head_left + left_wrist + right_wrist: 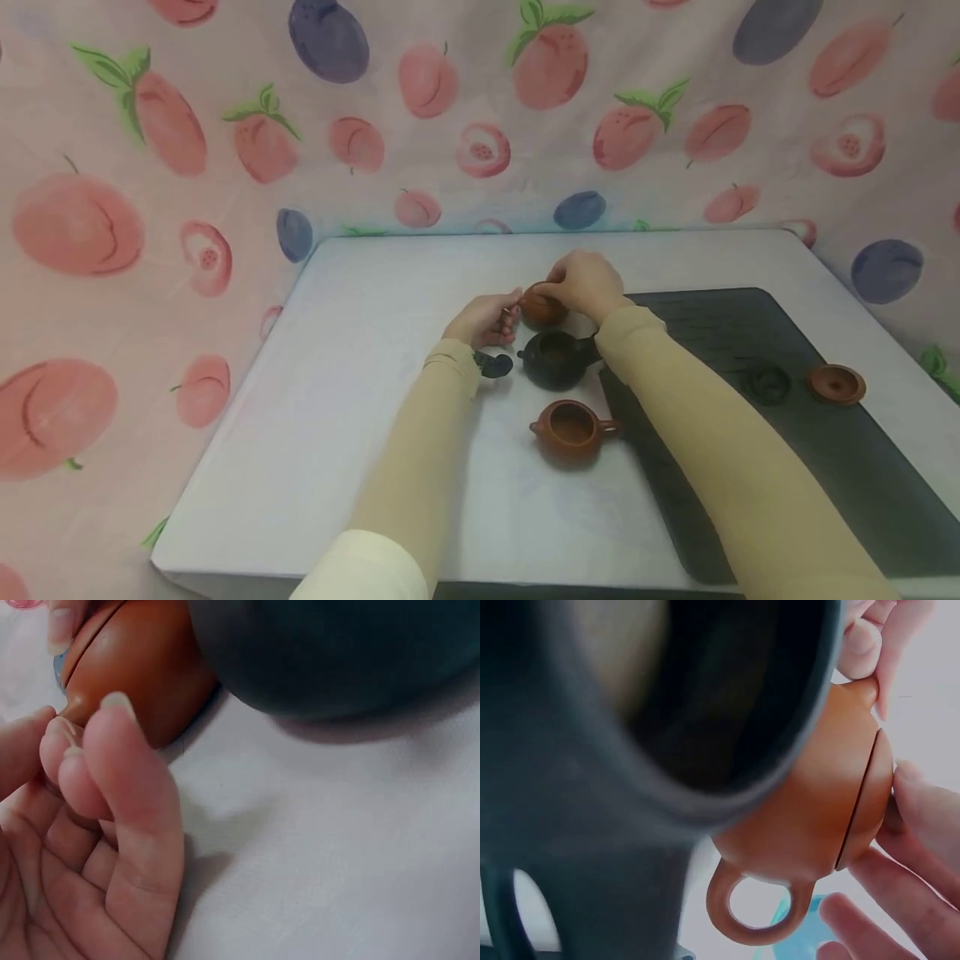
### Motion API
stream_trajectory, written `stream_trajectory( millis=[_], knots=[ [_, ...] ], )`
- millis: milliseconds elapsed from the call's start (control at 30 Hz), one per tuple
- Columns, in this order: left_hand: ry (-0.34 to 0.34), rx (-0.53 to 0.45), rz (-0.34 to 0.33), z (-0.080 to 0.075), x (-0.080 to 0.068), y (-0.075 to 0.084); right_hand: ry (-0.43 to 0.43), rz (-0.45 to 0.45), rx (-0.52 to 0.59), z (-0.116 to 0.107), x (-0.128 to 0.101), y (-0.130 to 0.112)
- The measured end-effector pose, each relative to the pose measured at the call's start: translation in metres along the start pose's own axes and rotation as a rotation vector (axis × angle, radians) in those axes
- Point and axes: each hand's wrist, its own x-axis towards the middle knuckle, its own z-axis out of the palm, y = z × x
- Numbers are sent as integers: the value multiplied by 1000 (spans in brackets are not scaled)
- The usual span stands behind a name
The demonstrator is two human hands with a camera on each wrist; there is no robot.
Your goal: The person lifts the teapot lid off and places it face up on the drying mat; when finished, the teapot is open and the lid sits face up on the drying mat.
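At the far end of a row of three teapots is an orange-brown clay teapot (pixel 540 312), its lid (pixel 868 804) seated on top. My left hand (pixel 483 321) pinches that pot's spout (pixel 75 706) between thumb and fingers. From above, my right hand (pixel 588 283) grips the lid, fingers and thumb around its knob, which is mostly hidden. A loop handle (pixel 721 904) shows opposite the spout. Just nearer stands a black teapot (pixel 553 367) with no lid, close under my right forearm. Nearest is a reddish-brown teapot (pixel 568 435), also lidless.
A dark slatted tray (pixel 817 483) covers the table's right side. On it lie a black lid (pixel 769 383) and, near its right edge, a brown lid (pixel 836 384). The white tabletop (pixel 315 400) extends left. A fruit-print cloth (pixel 420 167) hangs behind.
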Motion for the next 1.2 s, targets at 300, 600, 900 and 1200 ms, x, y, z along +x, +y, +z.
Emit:
stream_trajectory(
  millis=[300, 600, 900, 1200],
  knots=[
    [3, 30, 25, 2, -2, -2, -1, -25, 42, 0, -2, 3],
    [12, 81, 42, 2, -5, 0, -6, -23, 65, -1, 0, 6],
    [5, 97, 52, 2, -6, 0, -23, -26, 112, -7, 0, 10],
    [-2, 96, 47, 0, -2, -1, -26, -55, 187, -18, -5, 13]
  ],
)
